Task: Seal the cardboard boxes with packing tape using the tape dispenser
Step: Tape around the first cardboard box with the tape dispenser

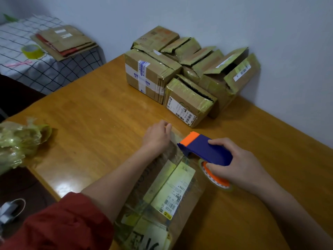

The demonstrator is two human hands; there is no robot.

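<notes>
Right, the box (162,192) sits at the near edge of the table (86,112), and tape is going on along its top. Left hand (156,136) presses flat on the far end of the box, fingers down on the tape end. Right hand (237,165) is wrapped around the blue-and-orange dispenser (205,148), nose at the box's far right corner. Judging by the clear film over the labels, this strip looks nearly run out to the far edge; cutting is left. Beyond the box, against the wall, a cluster (189,69) of roughly seven boxes waits, at least two gaping open. One dispenser, one spare roll (31,50) far left of the box.
</notes>
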